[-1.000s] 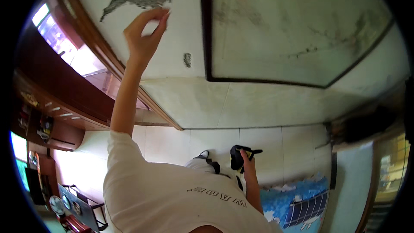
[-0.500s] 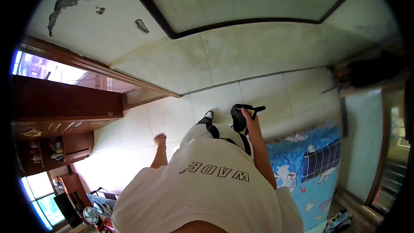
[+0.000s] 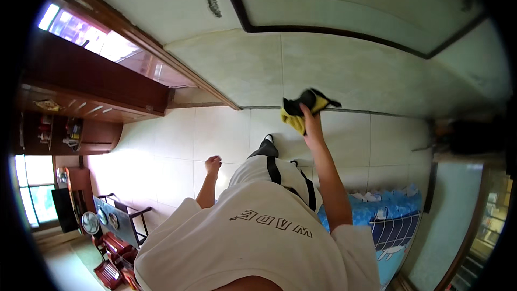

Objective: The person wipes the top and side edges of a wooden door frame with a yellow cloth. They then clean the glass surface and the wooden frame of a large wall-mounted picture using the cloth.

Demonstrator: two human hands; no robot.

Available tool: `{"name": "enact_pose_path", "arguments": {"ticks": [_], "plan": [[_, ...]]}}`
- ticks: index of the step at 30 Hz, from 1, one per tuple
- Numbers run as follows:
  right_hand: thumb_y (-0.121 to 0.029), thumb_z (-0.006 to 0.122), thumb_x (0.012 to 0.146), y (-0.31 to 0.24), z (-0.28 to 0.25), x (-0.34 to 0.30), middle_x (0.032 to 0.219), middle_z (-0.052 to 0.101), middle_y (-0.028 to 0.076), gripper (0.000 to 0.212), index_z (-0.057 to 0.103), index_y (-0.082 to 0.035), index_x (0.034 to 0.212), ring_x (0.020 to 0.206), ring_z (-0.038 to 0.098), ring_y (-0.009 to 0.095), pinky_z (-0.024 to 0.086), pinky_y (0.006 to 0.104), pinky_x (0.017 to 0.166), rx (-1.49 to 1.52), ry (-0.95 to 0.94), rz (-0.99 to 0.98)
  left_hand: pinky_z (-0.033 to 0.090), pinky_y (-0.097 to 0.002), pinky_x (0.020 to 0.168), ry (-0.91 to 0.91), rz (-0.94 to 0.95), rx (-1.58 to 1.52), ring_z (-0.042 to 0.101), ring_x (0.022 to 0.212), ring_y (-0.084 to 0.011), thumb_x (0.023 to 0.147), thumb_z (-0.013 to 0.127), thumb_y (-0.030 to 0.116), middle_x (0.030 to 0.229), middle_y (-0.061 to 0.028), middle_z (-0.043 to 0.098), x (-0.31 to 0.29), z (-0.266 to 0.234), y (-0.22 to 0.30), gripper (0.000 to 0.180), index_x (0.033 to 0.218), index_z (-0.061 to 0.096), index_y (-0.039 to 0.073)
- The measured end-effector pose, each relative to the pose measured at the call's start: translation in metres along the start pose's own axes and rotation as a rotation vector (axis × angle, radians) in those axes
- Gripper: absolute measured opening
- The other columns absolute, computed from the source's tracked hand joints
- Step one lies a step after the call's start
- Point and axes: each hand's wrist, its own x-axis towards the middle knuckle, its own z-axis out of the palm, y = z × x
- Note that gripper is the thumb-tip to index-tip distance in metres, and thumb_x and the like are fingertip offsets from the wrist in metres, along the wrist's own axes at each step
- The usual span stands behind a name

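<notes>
My right hand (image 3: 311, 124) is closed round a bunched black-and-yellow cloth (image 3: 293, 109), held out in front of me at the end of a stretched arm. Black shows on the upper side of the cloth, and a yellow part hangs below on the left. One dark end sticks out to the right past my fingers. Low at my left side, my left hand (image 3: 213, 165) has its fingers curled in, and nothing shows in it.
Ahead stands a tiled wall (image 3: 237, 64) with a dark-framed panel (image 3: 344, 13) above. A wooden doorway and dark red cabinet (image 3: 91, 73) are on the left. A bed with blue bedding (image 3: 390, 226) lies to the right. Back left are a table (image 3: 121, 221) and red chairs (image 3: 110, 275).
My right hand has lifted and moved forward with the cloth, toward the wall, and more yellow shows. My left hand has risen slightly. My body and view have turned a little.
</notes>
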Motion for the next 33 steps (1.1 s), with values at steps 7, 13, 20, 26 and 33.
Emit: {"name": "enact_pose_path", "arguments": {"ticks": [7, 13, 20, 26, 33], "plan": [[0.001, 0.067, 0.067, -0.057, 0.167, 0.062, 0.099, 0.058, 0.015, 0.040, 0.057, -0.004, 0.106, 0.093, 0.057, 0.037, 0.048, 0.0422, 0.078, -1.040, -0.091, -0.976, 0.052, -0.0245, 0.058, -0.093, 0.075, 0.065, 0.063, 0.063, -0.0125, 0.084, 0.064, 0.009, 0.079, -0.0073, 0.069, -0.025, 0.049, 0.034, 0.013, 0.094, 0.068, 0.001], [-0.002, 0.068, 0.064, -0.053, 0.182, 0.105, 0.091, 0.062, 0.015, 0.042, 0.059, -0.005, 0.105, 0.086, 0.062, 0.036, 0.051, 0.0420, 0.072, -1.090, 0.048, -0.981, 0.052, -0.0248, 0.056, -0.067, -0.066, 0.149, 0.064, 0.062, -0.0137, 0.082, 0.066, 0.009, 0.079, -0.0086, 0.069, -0.022, 0.038, -0.011, 0.014, 0.093, 0.068, 0.000], [0.006, 0.063, 0.061, -0.083, 0.139, 0.112, 0.095, 0.069, 0.013, 0.041, 0.063, -0.004, 0.100, 0.090, 0.066, 0.031, 0.051, 0.0364, 0.081, -0.701, 0.173, -0.902, 0.053, -0.0251, 0.055, -0.010, -0.263, 0.172, 0.063, 0.061, -0.0145, 0.082, 0.065, 0.007, 0.078, -0.0110, 0.068, -0.008, 0.016, -0.048, 0.012, 0.090, 0.069, -0.001], [-0.001, 0.074, 0.056, -0.061, 0.192, 0.106, 0.096, 0.061, 0.013, 0.055, 0.059, -0.007, 0.108, 0.090, 0.061, 0.036, 0.051, 0.0427, 0.073, -1.145, 0.175, -0.895, 0.050, -0.0244, 0.051, -0.017, -0.140, 0.195, 0.062, 0.058, -0.0130, 0.082, 0.062, 0.010, 0.073, -0.0072, 0.067, 0.050, 0.022, -0.011, 0.012, 0.084, 0.070, 0.001], [-0.002, 0.070, 0.068, -0.103, 0.138, 0.097, 0.099, 0.055, 0.011, 0.044, 0.065, -0.011, 0.112, 0.090, 0.059, 0.034, 0.050, 0.0395, 0.075, -1.187, 0.375, -1.067, 0.050, -0.0233, 0.054, -0.129, 0.031, 0.123, 0.062, 0.061, -0.0115, 0.085, 0.063, 0.012, 0.078, -0.0062, 0.068, 0.089, 0.074, 0.057, 0.014, 0.093, 0.068, 0.002]]}}
